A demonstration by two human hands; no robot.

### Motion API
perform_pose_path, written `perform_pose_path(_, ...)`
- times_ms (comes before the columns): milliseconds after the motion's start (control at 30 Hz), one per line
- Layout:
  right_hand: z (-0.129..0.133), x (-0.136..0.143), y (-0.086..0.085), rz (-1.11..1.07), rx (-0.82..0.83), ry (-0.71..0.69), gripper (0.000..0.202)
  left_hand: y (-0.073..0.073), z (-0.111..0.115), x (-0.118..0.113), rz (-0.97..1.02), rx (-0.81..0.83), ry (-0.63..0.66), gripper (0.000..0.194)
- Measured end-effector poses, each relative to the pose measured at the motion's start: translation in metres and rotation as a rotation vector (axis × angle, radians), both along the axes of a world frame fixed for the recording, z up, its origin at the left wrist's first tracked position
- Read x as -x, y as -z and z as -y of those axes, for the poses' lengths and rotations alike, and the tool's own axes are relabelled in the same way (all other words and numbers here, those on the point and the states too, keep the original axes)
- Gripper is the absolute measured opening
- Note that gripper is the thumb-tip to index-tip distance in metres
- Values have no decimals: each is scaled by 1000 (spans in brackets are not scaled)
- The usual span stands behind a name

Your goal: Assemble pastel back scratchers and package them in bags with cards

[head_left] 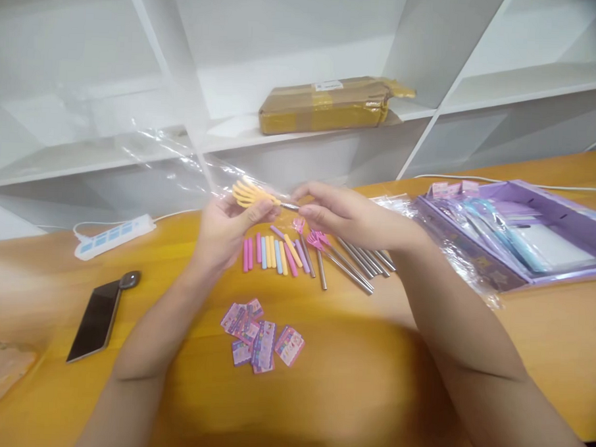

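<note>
Between my hands is a back scratcher with a yellow hand-shaped head [252, 193] and a short metal stem [289, 205]. My left hand [223, 230] is closed on the yellow head, thumb on top. The fingers of my right hand [342, 212] pinch the stem's other end, which they hide. Clear plastic film [177, 159] stretches away behind my left hand. Below lie several coloured grip sleeves [272, 252] in pink, yellow, blue and purple. Beside them are pink scratcher heads on metal rods [321, 241] and several bare metal tubes [368, 259].
Small printed cards [263, 344] lie in a loose pile nearer me. A purple box [574, 226] holding bagged items stands right, with plastic bags against it. Left are a power strip [114, 235], a phone [93, 320] and a mouse [130, 280]. A taped carton [327, 106] sits on the shelf.
</note>
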State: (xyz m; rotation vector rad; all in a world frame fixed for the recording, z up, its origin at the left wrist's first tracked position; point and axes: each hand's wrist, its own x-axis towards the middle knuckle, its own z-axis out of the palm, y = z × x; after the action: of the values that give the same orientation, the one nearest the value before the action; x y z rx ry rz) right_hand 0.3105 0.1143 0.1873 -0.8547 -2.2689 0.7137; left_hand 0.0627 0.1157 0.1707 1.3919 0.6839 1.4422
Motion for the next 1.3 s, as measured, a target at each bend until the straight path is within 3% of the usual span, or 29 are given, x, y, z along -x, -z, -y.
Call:
perform_pose_path(233,-7,-23,-9,209,31,4,51,-17,-10,19,177,-77,-165,39)
perform_pose_path(367,-11,-32,-11,208,19,39,50,-23,-13,30,169,-102,-211,37)
perform_pose_path(800,4,2,-7,162,-38,7,50,8,-1,-6,-23,-8,-108,39)
perform_pose_path(1033,0,-16,-14,243,-17,39,45,1,-5,1,53,-21,-168,39)
perform_pose_path(1300,-6,-20,-12,164,-47,20,44,1,-11,9,83,13,-124,33)
